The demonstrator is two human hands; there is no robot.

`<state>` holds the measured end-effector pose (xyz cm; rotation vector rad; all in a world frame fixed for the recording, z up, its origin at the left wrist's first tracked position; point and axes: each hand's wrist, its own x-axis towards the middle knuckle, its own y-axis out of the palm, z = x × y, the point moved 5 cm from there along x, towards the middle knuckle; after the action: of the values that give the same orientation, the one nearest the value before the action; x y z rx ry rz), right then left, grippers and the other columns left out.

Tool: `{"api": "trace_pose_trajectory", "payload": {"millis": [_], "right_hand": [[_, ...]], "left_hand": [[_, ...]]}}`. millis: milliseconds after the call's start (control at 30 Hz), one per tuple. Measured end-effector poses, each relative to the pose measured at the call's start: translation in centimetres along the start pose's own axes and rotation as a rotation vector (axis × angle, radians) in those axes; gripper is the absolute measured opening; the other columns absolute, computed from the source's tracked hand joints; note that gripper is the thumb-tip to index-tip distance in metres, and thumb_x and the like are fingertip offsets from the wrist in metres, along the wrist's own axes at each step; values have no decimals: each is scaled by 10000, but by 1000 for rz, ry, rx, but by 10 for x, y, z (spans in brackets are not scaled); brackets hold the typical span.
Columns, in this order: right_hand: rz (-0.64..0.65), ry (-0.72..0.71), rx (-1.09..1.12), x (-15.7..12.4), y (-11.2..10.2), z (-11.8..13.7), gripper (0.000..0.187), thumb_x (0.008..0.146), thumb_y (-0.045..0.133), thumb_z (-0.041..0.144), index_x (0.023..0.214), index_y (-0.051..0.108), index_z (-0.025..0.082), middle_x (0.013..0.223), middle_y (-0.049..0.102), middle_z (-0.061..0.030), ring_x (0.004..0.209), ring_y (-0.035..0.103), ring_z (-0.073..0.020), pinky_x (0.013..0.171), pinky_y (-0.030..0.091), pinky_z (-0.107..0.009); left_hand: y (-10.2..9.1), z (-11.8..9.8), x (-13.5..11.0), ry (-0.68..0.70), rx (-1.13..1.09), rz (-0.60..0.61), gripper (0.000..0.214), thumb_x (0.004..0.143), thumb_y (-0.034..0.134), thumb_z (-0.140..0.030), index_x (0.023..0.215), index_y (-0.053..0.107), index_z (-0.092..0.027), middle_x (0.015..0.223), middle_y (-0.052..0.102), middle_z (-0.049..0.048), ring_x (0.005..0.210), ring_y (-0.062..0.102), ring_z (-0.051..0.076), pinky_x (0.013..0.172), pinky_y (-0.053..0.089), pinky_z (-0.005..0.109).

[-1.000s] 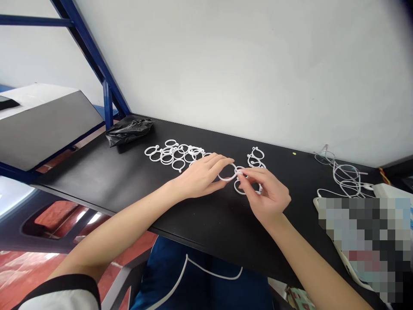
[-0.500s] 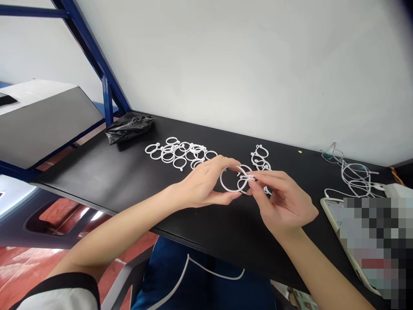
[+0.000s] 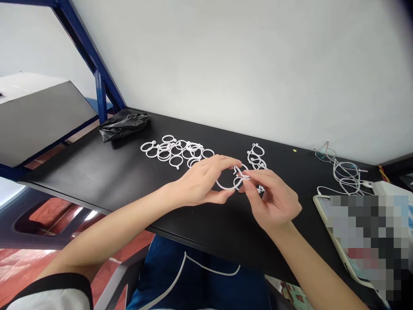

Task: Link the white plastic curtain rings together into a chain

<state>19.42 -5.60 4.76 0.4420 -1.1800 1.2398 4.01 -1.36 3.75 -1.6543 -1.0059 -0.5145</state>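
Above the black desk, a white plastic ring [image 3: 226, 188] is held between the curved fingers and thumb of my left hand [image 3: 201, 183]. My right hand [image 3: 275, 196] pinches a small white clip-like piece [image 3: 241, 175] with thumb and forefinger at the ring's right side. Whether that piece is joined to the ring, I cannot tell. Several white rings with small eyelets [image 3: 177, 150] lie in a loose group beyond my left hand. A smaller cluster of white rings [image 3: 257, 158] lies behind my right hand, which partly hides it.
A crumpled black plastic bag [image 3: 124, 125] lies at the desk's far left. On the right are eyeglasses [image 3: 325, 154], a coiled white cable [image 3: 348, 178] and a phone [image 3: 322, 206], partly blurred out. The wall [image 3: 241, 73] rises behind the black desk [image 3: 106, 172].
My right hand has drawn slightly closer to my left, and the pinched white piece now sits at a steeper tilt against the ring. The whole view has shifted a little.
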Motion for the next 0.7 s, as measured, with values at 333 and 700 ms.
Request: {"api": "trace_pose_trajectory", "payload": {"millis": [333,700], "right_hand": [[14,-31,-24,0,0,2,323,831,664,31,1083,694,231,916,764,-50,647,705,-167,510,592,-292],[-3,-54,-53,-2,1,4,281,824,677,28,1031,694,217,861,768,-38,654,728,-177,537,616,-292]], "left_hand": [[-3,-4,2,50,-5,-27,417,946,531,-373,1284,451,-142,1134,667,148,1029,653,226,836,576,359],[-1,-2,1,70,26,-19,396,991,404,-441,1260,415,-151,843,589,45,736,576,164,646,534,300]]}}
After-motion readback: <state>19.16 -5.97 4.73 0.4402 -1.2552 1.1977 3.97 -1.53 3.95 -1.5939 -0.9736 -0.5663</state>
